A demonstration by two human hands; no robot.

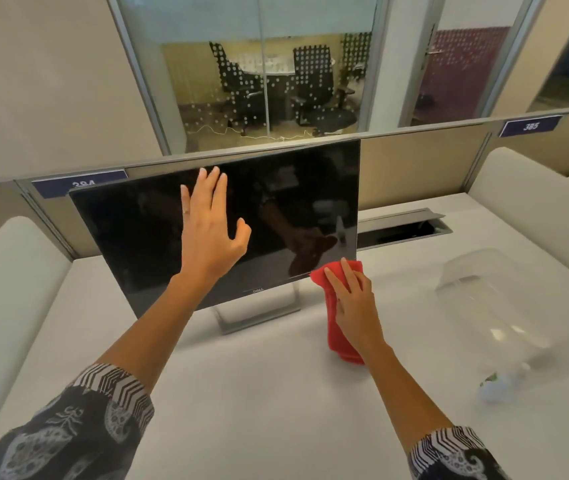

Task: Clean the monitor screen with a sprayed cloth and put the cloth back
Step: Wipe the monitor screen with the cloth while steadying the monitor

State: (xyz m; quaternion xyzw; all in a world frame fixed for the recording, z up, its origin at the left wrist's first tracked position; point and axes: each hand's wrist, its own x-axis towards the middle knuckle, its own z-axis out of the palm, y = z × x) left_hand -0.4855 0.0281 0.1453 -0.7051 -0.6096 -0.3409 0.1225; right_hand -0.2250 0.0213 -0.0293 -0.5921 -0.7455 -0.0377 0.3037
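Observation:
A black monitor point(130, 233) with a dark screen stands on a silver stand at the back of the white desk. My left hand point(208, 230) is spread flat, fingers apart, in front of the upper middle of the screen, holding nothing. My right hand point(354, 299) presses a red cloth point(336, 327) at the screen's lower right corner; the cloth hangs down below the hand toward the desk. A clear spray bottle point(483, 306) lies on its side on the desk to the right, its white nozzle toward me.
The white desk point(258, 393) is bounded by low white side panels on left and right. Behind the monitor runs a partition with number labels, and an open cable tray point(404, 230) sits at the back right. Glass walls and office chairs lie beyond.

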